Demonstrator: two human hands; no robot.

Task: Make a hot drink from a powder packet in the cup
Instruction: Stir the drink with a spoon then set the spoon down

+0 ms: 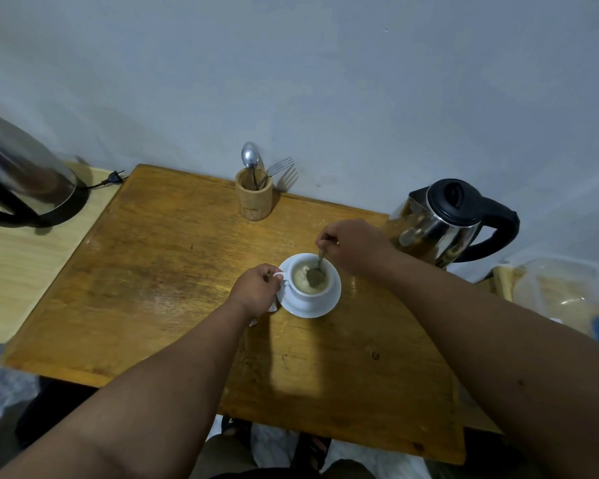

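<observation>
A white cup [300, 292] stands on a white saucer [320, 305] in the middle of the wooden table [173, 271]. Pale, frothy liquid fills the cup. My left hand [256, 288] pinches the cup's handle on its left side. A bit of white packet [272, 307] peeks out under that hand. My right hand [351, 245] hovers just behind and right of the cup, fingers closed on a metal spoon [317, 271]. The spoon's bowl dips into the liquid.
A steel kettle with a black handle [453, 223] stands at the table's back right, close to my right wrist. A second kettle [25, 174] sits on a lighter surface at left. A wooden holder [254, 195] with a spoon and fork is against the wall.
</observation>
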